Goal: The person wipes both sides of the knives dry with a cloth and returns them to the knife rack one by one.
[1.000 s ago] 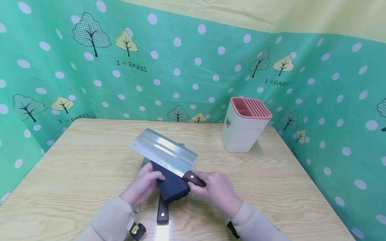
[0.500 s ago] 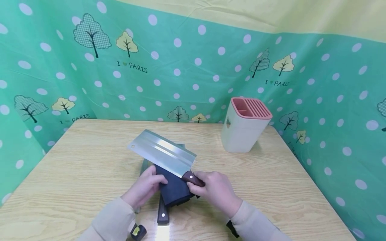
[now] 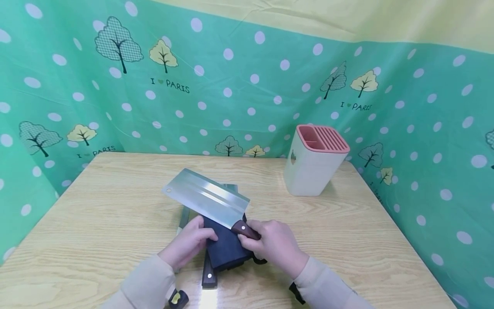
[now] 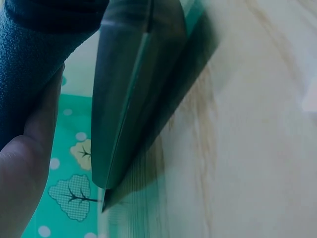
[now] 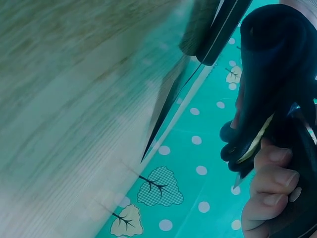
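My right hand [image 3: 275, 244] grips the dark wooden handle of a cleaver [image 3: 208, 198], whose broad shiny blade points to the far left, raised over the table. Fingers of my left hand [image 3: 190, 243] hold a dark folded cloth [image 3: 228, 249], the thumb on top. The cloth overlaps the blade's near edge close to the handle. In the right wrist view, curled fingers [image 5: 272, 181] show below the dark cloth [image 5: 277, 69]. Beneath lies a second knife, its black riveted handle [image 3: 209, 274] toward me; that handle [image 4: 133, 99] fills the middle of the left wrist view.
A white knife holder [image 3: 310, 171] with a pink slotted top stands at the back right of the wooden table [image 3: 115, 206]. Other flat grey pieces [image 3: 231, 187] show partly under the cleaver. A green dotted curtain [image 3: 247, 86] hangs behind and at the sides.
My left hand and the cloth have slid right and slightly nearer along the blade's edge, toward the handle. The cleaver has shifted a little left and nearer.
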The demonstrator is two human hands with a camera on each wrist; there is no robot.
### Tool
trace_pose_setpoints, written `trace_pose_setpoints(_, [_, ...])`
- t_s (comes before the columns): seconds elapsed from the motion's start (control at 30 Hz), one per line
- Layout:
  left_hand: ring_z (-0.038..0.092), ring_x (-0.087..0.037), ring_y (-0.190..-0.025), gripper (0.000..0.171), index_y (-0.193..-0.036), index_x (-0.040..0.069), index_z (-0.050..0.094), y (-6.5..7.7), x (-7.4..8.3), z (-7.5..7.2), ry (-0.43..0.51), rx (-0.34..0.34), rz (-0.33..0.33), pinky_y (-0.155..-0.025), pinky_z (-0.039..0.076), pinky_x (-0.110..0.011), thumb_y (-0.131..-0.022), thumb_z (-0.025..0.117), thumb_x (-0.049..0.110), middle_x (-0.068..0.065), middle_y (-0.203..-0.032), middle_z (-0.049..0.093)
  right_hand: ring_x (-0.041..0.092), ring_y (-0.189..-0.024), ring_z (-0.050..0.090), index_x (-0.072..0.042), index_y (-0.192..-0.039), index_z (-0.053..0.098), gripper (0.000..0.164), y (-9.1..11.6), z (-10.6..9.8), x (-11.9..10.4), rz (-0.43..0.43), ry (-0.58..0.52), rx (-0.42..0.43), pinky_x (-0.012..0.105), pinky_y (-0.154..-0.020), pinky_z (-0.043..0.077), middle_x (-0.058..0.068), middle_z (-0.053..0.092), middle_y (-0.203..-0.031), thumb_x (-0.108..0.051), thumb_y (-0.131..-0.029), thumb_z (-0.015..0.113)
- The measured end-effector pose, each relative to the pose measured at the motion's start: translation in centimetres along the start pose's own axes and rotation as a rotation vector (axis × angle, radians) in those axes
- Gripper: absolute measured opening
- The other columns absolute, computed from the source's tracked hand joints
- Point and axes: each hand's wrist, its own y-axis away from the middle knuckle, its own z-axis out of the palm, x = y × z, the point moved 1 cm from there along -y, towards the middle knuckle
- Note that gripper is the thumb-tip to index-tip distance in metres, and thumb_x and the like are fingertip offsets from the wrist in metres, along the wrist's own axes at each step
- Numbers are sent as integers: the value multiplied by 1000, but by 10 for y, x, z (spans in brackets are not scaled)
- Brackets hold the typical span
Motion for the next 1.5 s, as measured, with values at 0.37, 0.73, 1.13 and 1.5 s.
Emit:
trace_pose_setpoints(0.37, [56, -13, -82, 32, -94, -1, 35, 0, -6, 2, -77, -22, -13, -74, 47, -25, -70, 56, 1, -7, -92, 51, 0, -42, 30, -22, -70, 59, 21, -2, 0, -1, -2, -22, -10, 15, -39, 19, -17, 36, -49, -40, -78, 66])
trace_pose_setpoints(0.73, [57, -11, -78, 29, -93, 0, 37, 0, -10, 2, -119, -60, -18, -70, 47, -24, -70, 55, 1, -5, -90, 55, 1, -42, 33, -22, -71, 60, 23, -5, 2, -3, 17, -50, -66, 16, -39, 21, -16, 39, -50, -43, -79, 64])
trace_pose_setpoints(1.13, [54, -13, -77, 26, -91, -1, 43, -1, -10, 5, -213, -74, -37, -69, 45, -25, -70, 57, 2, -5, -91, 53, 0, -41, 31, -22, -68, 56, 25, -5, 5, -1, 0, -34, -45, 16, -38, 19, -17, 35, -49, -43, -77, 65])
trace_pose_setpoints(1.5, [56, -12, -77, 26, -94, -2, 45, -3, -13, 9, -222, -123, -28, -69, 48, -25, -71, 56, 2, -5, -92, 55, 1, -42, 31, -22, -69, 56, 25, -5, 5, 0, 3, -33, -49, 17, -38, 20, -16, 35, -50, -44, -78, 65])
